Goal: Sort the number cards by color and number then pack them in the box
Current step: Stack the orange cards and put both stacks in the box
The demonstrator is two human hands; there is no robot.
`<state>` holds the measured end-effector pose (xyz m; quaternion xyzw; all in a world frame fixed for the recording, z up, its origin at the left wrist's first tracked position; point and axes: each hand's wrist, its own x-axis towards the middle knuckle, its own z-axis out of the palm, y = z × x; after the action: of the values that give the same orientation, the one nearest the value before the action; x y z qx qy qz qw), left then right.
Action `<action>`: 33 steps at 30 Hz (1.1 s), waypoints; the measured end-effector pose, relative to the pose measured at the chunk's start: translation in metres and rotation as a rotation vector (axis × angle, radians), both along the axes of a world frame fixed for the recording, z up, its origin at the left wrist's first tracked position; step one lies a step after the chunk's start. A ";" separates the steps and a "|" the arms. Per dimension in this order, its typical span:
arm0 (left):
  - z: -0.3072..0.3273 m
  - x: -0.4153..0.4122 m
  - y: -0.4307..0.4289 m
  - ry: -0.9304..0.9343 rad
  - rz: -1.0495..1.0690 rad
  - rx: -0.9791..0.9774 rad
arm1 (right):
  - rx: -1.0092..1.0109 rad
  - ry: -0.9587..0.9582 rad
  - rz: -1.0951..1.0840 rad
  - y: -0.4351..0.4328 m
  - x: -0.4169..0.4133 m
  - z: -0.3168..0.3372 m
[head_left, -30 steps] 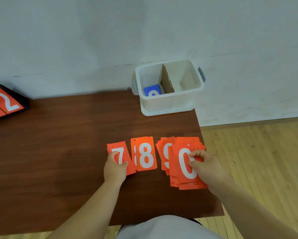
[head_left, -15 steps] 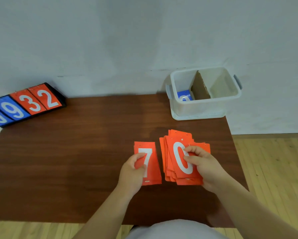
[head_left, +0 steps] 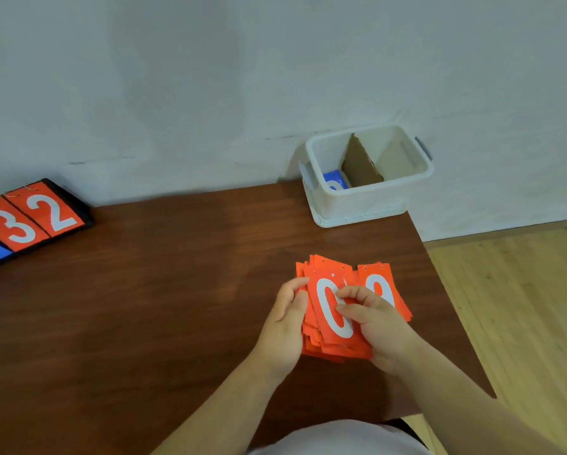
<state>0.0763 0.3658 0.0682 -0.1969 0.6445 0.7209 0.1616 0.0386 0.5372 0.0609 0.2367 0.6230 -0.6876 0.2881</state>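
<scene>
Here left hand (head_left: 283, 326) and right hand (head_left: 380, 326) seemingly clasp orange cards (head_left: 321, 336)

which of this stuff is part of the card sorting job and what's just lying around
In the job: orange cards, gripped by left hand and right hand; white box; blue card in its left compartment.
Lying about: flip scoreboard at the table's far left edge.

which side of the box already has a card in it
The left compartment of the box: a blue card lies at its bottom, left of the cardboard divider. The right compartment shows no card.
</scene>
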 end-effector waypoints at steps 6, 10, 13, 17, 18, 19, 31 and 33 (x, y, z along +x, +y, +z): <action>-0.026 -0.020 0.024 -0.051 -0.125 -0.185 | 0.283 0.174 0.062 0.044 -0.005 -0.018; -0.069 -0.044 0.043 -0.163 -0.115 -0.603 | 0.502 0.243 0.104 0.096 -0.018 -0.026; -0.093 -0.063 0.066 -0.317 -0.090 -0.786 | 0.559 0.252 0.121 0.139 -0.030 -0.029; -0.105 -0.085 0.108 -0.496 -0.076 -0.982 | 0.543 0.232 0.143 0.194 -0.049 -0.038; -0.109 -0.089 0.117 -0.533 -0.069 -1.027 | 0.545 0.218 0.154 0.205 -0.054 -0.041; -0.111 -0.091 0.124 -0.560 -0.051 -1.055 | 0.546 0.206 0.162 0.216 -0.059 -0.043; -0.108 -0.071 0.143 -0.443 0.143 -0.909 | 0.514 0.149 0.233 0.252 -0.088 -0.040; -0.104 -0.068 0.141 -0.380 0.202 -0.893 | 0.507 0.157 0.229 0.248 -0.090 -0.037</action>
<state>0.0088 0.5069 -0.0355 -0.4366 0.8271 0.3378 0.1054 -0.0517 0.7857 0.0240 0.1756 0.8180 -0.4892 0.2463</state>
